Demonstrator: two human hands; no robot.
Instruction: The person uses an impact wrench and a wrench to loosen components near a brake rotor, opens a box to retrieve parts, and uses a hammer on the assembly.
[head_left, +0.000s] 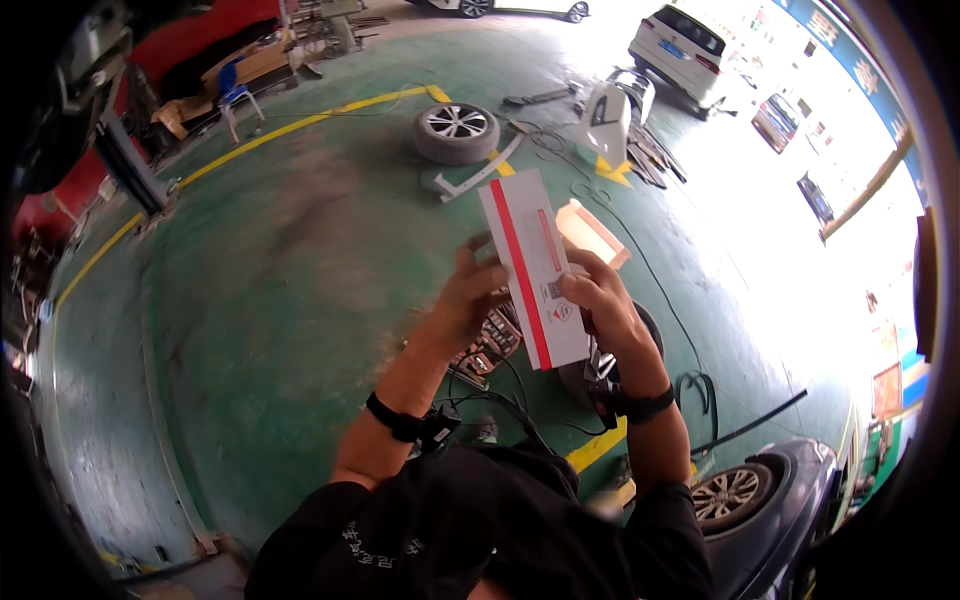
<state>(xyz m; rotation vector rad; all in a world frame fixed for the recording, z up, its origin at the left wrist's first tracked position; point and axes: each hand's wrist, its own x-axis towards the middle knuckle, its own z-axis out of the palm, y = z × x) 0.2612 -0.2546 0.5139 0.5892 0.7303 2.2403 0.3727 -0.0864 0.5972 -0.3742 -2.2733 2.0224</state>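
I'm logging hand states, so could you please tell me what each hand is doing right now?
Left hand: holding the white box with the red stripe by its left side.
Right hand: holding the same box by its right side.

Head-worn fisheye, facing down and forward, hands near.

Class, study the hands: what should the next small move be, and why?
Probably tilt the white box to bring one short end into view: its broad, red-striped face is turned up, while the left hand and right hand hold its long sides, leaving both short ends free.
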